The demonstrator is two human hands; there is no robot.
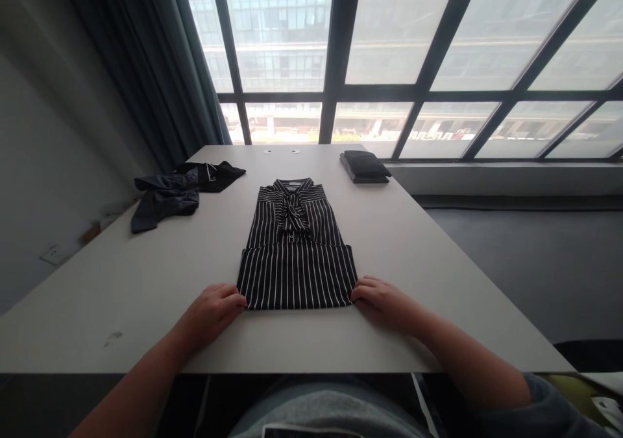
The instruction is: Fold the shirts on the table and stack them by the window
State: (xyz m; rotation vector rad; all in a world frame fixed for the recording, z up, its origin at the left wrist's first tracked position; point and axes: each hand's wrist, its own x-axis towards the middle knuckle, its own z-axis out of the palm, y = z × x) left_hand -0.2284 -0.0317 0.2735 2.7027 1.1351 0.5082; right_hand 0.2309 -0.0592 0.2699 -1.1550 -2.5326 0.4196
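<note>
A black shirt with white stripes (298, 274) lies on the white table (413, 256) in front of me, its collar pointing away. Its sides are tucked in and the lower part is folded up over the front, below a gathered tie at the neck. My left hand (217, 308) pinches the near left corner of the fold. At the near right corner, my right hand (382, 300) grips the edge between thumb and fingers. Both hands rest low at the tabletop, and the fabric between them lies flat.
Crumpled dark garments (170, 194) lie at the table's far left. A small stack of folded dark clothes (365, 167) sits near the far right edge. Beyond the table are large windows (379, 36) and a dark curtain (146, 55).
</note>
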